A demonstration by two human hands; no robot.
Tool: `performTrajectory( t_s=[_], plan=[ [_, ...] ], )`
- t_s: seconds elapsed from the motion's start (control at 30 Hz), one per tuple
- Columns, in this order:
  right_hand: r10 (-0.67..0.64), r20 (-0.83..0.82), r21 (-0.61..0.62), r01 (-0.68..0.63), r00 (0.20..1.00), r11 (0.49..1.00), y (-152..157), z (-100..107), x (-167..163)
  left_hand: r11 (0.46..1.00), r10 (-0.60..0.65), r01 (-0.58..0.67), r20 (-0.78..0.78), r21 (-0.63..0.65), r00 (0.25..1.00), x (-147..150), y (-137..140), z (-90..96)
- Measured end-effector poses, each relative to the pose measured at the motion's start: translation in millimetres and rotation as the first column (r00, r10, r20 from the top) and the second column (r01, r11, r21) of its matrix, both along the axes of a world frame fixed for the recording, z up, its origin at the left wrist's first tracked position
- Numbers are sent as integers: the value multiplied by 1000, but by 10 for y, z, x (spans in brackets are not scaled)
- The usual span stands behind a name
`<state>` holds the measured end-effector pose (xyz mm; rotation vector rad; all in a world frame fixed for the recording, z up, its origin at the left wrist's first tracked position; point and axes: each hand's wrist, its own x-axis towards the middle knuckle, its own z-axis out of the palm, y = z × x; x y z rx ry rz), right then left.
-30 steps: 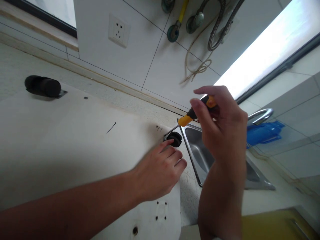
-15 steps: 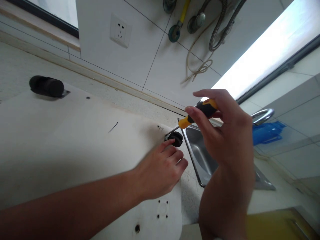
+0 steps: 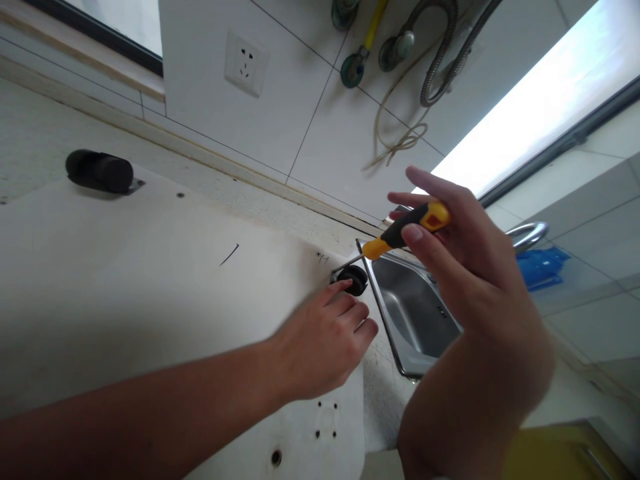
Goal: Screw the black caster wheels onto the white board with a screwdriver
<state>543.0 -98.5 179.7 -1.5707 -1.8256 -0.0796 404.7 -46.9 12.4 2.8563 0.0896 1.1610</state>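
My left hand [image 3: 333, 340] is closed at the corner of a white board [image 3: 165, 287], its index finger pressed on a black caster wheel [image 3: 355, 280]. A yellow and black screwdriver [image 3: 400, 233] slants down to the left, its tip at the caster's mounting plate. My right hand [image 3: 470, 247] holds the screwdriver's handle lightly, thumb on the near side and some fingers lifted and spread. The screw under the tip is too small to make out. A second black caster [image 3: 100, 171] stands at the board's far left corner.
A steel sink [image 3: 410, 300] with a curved faucet [image 3: 527, 235] lies right of the board. A blue plastic item [image 3: 543, 268] is behind it. On the tiled wall are a socket [image 3: 247, 63], a yellow pipe [image 3: 375, 23] and a metal hose [image 3: 430, 83].
My right hand has turned and shifted right, its fingers opening more around the screwdriver handle. The screwdriver tip stays at the caster plate. My left hand has hardly moved.
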Motion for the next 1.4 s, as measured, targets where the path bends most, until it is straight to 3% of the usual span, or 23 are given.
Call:
performTrajectory(
  t_s=[0.03,0.1,0.17,0.23,0.3,0.37,0.43,0.5,0.6,0.67,0.77,0.83,0.87,0.97,1.03,1.07,1.13,1.2,1.3,1.33,1.4],
  plan=[
    [38,-40,-23,-39,998,999,-3,0,20,1000,-2,2,-4,3,1000,-3,1,3],
    [12,-36,67,-10,999,998,39,-32,6,1000,-5,5,-5,10,1000,-9,4,6],
    [-114,26,237,105,993,966,108,-82,-61,1000,-5,5,5,11,1000,-12,7,7],
    [-211,59,313,183,976,932,135,-108,-122,1000,-2,2,14,7,1000,-10,8,7],
    [-151,48,222,137,987,965,88,-86,-130,1000,1,-1,14,5,1000,-3,8,6],
    [11,-31,33,-10,999,999,0,-38,-86,1000,3,-3,8,10,1000,3,6,1],
    [128,-120,-87,-139,984,987,-52,-7,-39,1000,1,-2,4,19,1000,7,5,-6],
    [121,-113,-43,-126,986,991,-25,-23,-34,1000,0,0,6,21,1000,7,4,-15],
    [-91,2,185,89,996,979,99,-103,-96,1000,2,-2,10,8,1000,3,2,-18],
    [-183,23,249,171,983,953,140,-133,-114,1000,2,-2,17,5,1000,0,0,-14],
    [-12,-51,48,14,999,999,69,-87,-47,1000,2,-2,17,8,1000,2,3,-5],
    [108,-124,-101,-120,986,988,-1,-33,3,1000,-1,1,13,10,1000,10,12,-5],
    [106,-117,-120,-120,987,985,-18,-17,7,1000,-5,4,16,10,1000,17,18,-8],
    [-171,27,66,169,985,983,34,-66,-97,1000,-6,5,35,5,999,41,26,-19],
    [-358,42,226,341,933,913,119,-158,-226,1000,3,-3,37,-5,999,52,20,-21],
    [-385,25,255,366,923,895,155,-204,-288,1000,5,-4,31,-8,999,55,13,-20],
    [-400,2,257,386,916,886,194,-259,-374,1000,-4,4,7,-13,1000,52,-1,-16],
    [-362,-58,183,366,930,912,185,-251,-394,1000,-17,17,-21,-26,1000,46,-7,-14],
    [-277,-291,190,339,916,921,128,-167,-340,999,-31,29,-51,-41,998,42,5,-19],
    [-259,-376,256,368,890,894,95,-144,-324,999,-35,32,-60,-44,998,45,13,-19],
    [-223,-510,414,464,831,783,-26,-137,-339,998,-39,35,-78,-53,996,55,28,-6]
  ],
)
